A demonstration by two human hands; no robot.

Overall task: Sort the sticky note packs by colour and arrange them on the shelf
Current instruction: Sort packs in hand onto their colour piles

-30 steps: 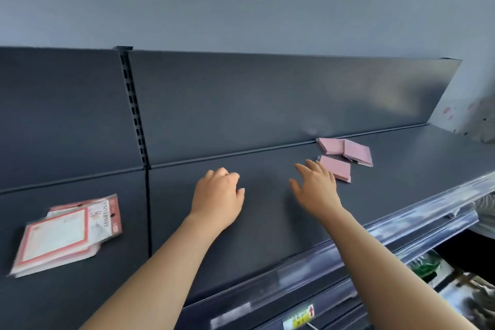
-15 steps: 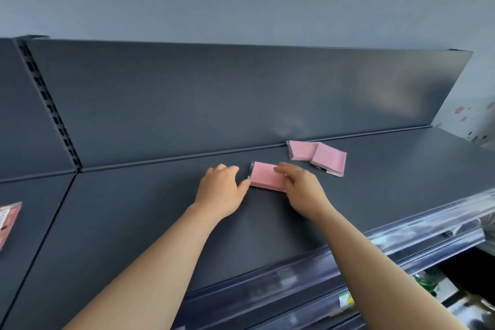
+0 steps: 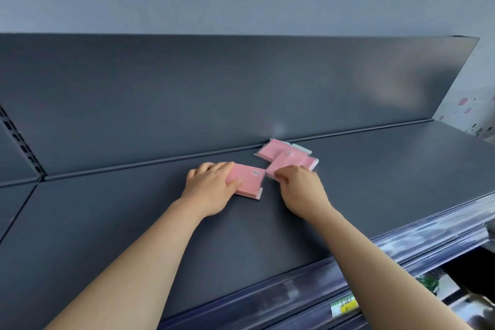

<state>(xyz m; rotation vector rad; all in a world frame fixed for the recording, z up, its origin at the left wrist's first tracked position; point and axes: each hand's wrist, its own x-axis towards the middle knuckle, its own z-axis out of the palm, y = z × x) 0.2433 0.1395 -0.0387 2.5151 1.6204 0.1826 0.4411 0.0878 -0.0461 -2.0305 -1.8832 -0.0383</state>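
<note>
Three pink sticky note packs in clear wrap lie on the dark grey shelf (image 3: 375, 182). My left hand (image 3: 211, 190) grips the nearest pack (image 3: 250, 181), fingers over its far edge and thumb on its top. My right hand (image 3: 302, 190) has its curled fingertips on the near corner of a second pack (image 3: 293, 163). That pack overlaps a third pack (image 3: 273, 149), which lies against the shelf's back panel.
The shelf's upright back panel (image 3: 241, 94) rises behind the packs. A slotted upright (image 3: 21, 142) stands at far left. The front edge carries a clear price rail (image 3: 348, 270) with a yellow label (image 3: 345, 307); lower shelves show at bottom right.
The near pack passed from my right hand to my left, which now grips it. My right hand moved right onto the second pack. The view swung right, so the red-bordered packets left the frame.
</note>
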